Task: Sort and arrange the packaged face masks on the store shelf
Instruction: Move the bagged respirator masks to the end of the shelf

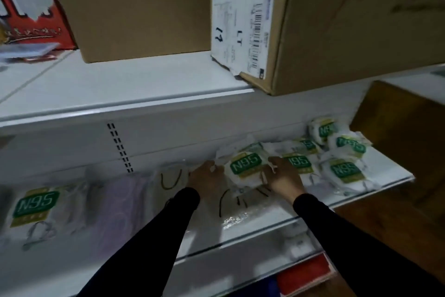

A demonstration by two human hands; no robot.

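Observation:
A stack of white N95 mask packs [244, 169] with green labels sits on the middle white shelf [265, 222]. My left hand [207, 177] grips its left side and my right hand [284, 177] grips its right side. Several more N95 packs [344, 169] lie loose to the right, up to the back wall. One N95 pack [36, 205] lies at the far left. Between them lie clear packs with a purple mask [120, 205] and pale masks with dark ear loops [231, 202].
Large cardboard boxes [337, 22] stand on the upper shelf [120, 94], one overhanging its edge. A red box [31, 14] is at the top left. A brown carton [407, 128] sits at the shelf's right end. Red goods [303, 275] show on the shelf below.

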